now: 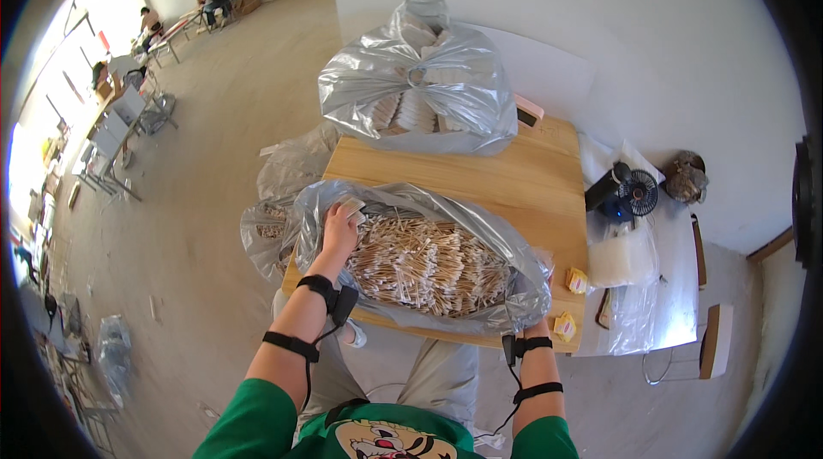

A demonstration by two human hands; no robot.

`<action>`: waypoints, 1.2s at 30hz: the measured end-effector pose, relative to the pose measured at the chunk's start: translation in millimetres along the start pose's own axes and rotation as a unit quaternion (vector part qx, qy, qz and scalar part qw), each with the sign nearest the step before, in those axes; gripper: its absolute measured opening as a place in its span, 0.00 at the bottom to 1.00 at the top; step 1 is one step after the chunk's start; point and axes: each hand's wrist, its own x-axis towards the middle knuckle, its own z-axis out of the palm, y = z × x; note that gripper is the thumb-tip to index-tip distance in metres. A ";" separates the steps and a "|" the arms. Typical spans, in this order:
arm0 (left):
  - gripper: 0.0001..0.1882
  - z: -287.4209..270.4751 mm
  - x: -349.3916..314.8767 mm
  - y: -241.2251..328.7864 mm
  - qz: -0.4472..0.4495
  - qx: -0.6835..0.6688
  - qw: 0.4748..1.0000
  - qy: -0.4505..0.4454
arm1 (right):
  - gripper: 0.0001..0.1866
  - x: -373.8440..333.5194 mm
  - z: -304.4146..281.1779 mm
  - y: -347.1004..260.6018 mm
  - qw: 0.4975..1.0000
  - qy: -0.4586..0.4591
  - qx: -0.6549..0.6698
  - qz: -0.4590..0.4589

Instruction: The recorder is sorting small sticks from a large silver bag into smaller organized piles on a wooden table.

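Right hand (538, 323), its fingers hidden behind the crinkled rim of an open grey plastic bag (463, 210), and left hand (339, 234), bent against a small pale piece (353, 209), both with grips I cannot tell, flank heaped, slim, white-tipped wooden sticks (429, 258) over a smooth wood-grain table (549, 185), before a puffed translucent sack (420, 73).

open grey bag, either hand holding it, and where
Cannot tell: the left hand is at the left end of the bag, grip unclear; the right hand is mostly hidden at its right end.
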 end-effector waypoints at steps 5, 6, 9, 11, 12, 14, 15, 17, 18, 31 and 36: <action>0.16 32.5 24.0 3.4 -0.109 0.044 0.986 -0.116 | 0.29 3.7 -42.7 37.5 0.915 -0.009 0.402 -0.030; 0.16 26.7 22.1 4.1 -0.158 0.064 0.976 -0.139 | 0.29 2.3 -33.8 30.8 0.913 -0.016 0.407 -0.022; 0.14 12.4 20.0 6.3 -0.189 0.064 0.969 -0.148 | 0.26 -11.6 -25.4 -35.6 0.974 0.093 0.200 0.058; 0.12 11.3 18.0 9.9 -0.164 0.040 0.975 -0.143 | 0.22 -22.6 -53.7 -51.7 0.965 0.262 -0.008 -0.008; 0.10 7.7 16.5 4.3 -0.169 0.010 0.978 -0.123 | 0.22 -26.9 -41.4 -75.7 0.967 0.256 -0.005 -0.008; 0.08 0.0 12.8 -2.5 -0.174 -0.021 0.979 -0.102 | 0.22 -38.7 -6.4 -152.8 0.929 0.341 -0.141 -0.021; 0.07 -2.4 9.8 0.8 -0.108 -0.029 0.993 -0.044 | 0.20 -42.1 -5.7 -166.1 0.911 0.389 -0.131 -0.042; 0.06 -7.7 4.5 7.8 -0.040 -0.039 0.998 0.016 | 0.17 -47.5 -10.3 -174.7 0.899 0.396 -0.163 -0.088; 0.06 -11.8 2.1 18.3 -0.022 -0.062 0.996 0.058 | 0.15 -51.9 -13.5 -180.3 0.885 0.402 -0.194 -0.131; 0.07 -35.2 -82.1 118.9 -0.203 -0.494 0.811 -0.240 | 0.21 -20.9 183.2 -175.5 0.999 -0.018 0.032 -0.010; 0.08 -57.5 -91.8 103.8 -0.336 -0.614 0.657 -0.280 | 0.19 -25.6 191.0 -176.5 0.994 -0.003 0.094 0.047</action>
